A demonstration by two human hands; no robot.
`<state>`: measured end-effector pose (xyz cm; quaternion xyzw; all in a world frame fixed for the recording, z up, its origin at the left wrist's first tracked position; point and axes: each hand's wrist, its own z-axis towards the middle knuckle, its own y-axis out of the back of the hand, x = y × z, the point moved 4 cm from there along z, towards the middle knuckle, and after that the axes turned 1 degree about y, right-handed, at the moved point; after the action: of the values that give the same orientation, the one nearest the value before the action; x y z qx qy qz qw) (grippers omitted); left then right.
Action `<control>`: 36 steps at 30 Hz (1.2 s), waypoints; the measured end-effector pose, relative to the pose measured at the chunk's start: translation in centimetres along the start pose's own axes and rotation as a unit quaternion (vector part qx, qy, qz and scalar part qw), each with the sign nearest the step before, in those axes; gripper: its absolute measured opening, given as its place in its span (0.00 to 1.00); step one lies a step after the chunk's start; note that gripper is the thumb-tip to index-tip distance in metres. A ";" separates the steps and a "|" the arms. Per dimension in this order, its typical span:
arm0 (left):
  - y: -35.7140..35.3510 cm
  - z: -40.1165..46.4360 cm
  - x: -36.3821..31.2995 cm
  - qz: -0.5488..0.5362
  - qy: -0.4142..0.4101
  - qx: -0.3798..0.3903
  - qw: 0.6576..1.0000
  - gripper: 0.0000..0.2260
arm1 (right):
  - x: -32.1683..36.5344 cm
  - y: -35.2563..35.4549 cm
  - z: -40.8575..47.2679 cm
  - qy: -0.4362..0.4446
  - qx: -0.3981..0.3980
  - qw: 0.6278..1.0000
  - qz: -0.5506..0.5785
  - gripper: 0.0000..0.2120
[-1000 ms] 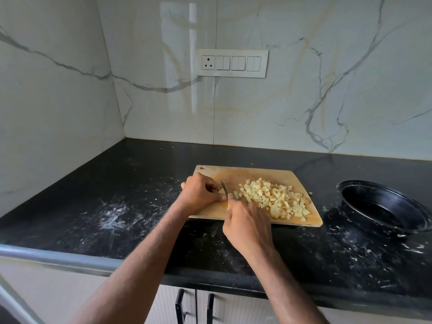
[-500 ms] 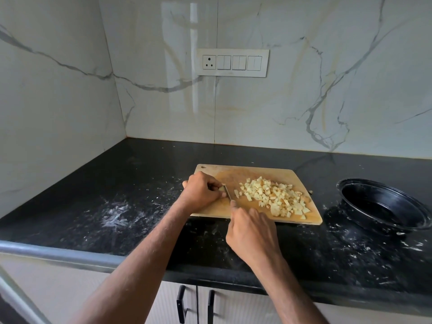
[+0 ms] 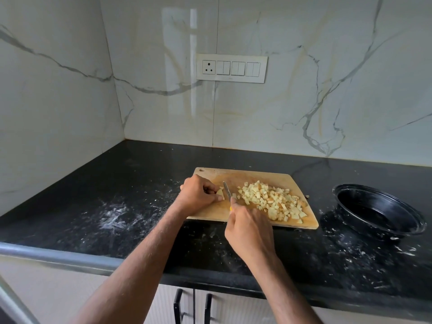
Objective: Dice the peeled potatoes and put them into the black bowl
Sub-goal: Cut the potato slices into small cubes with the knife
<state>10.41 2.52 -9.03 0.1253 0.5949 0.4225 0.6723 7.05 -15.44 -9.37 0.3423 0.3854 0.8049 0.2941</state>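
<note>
Both hands point(image 3: 198, 195) point(image 3: 249, 230) (fingers curled) forward

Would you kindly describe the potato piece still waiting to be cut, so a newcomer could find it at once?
On the black counter lies a wooden cutting board. At its left end, the left hand grips one pale potato chunk beside the knife. Unlike the heap of small cubes to its right, it is larger and held.

One cutting board point(image 3: 245, 175), one knife point(image 3: 226, 190), one black bowl point(image 3: 350, 195) at 3 o'clock, two hands, dice uncountable, maybe sixty-plus.
</note>
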 end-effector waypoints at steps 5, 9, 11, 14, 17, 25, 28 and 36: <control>0.0 0.2 0.2 0.002 0.002 -0.002 1.000 0.13 | 0.7 -0.4 0.8 0.011 0.008 1.000 -0.012 0.19; 0.0 0.3 0.1 0.002 0.001 0.000 1.000 0.12 | 0.7 -0.6 1.0 0.015 0.009 1.000 -0.020 0.18; -0.1 0.3 0.2 -0.003 0.002 0.000 1.000 0.12 | 0.7 -0.8 1.1 0.013 0.012 1.000 -0.024 0.18; -0.1 0.5 0.3 -0.012 0.007 0.001 1.000 0.11 | 0.8 -0.9 1.2 0.011 0.018 0.999 -0.025 0.18; -0.1 0.6 0.3 -0.014 0.009 0.005 1.000 0.09 | 0.9 -0.7 1.3 0.017 0.023 0.999 -0.019 0.18; -0.1 0.6 0.1 -0.011 0.015 0.020 1.000 0.08 | 0.5 -0.4 0.3 0.030 0.047 0.998 -0.020 0.14; -0.1 0.4 -0.1 -0.006 0.011 0.017 1.000 0.08 | 0.3 0.3 -1.2 0.034 0.043 0.998 -0.030 0.18; 0.3 -0.4 -0.2 -0.007 -0.002 -0.002 1.000 0.11 | -1.1 1.7 -2.4 -0.020 0.013 1.000 0.020 0.18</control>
<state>9.98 2.39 -8.80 0.1207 0.5939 0.4183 0.6766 5.48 -18.20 -9.50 0.3695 0.3835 0.7983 0.2813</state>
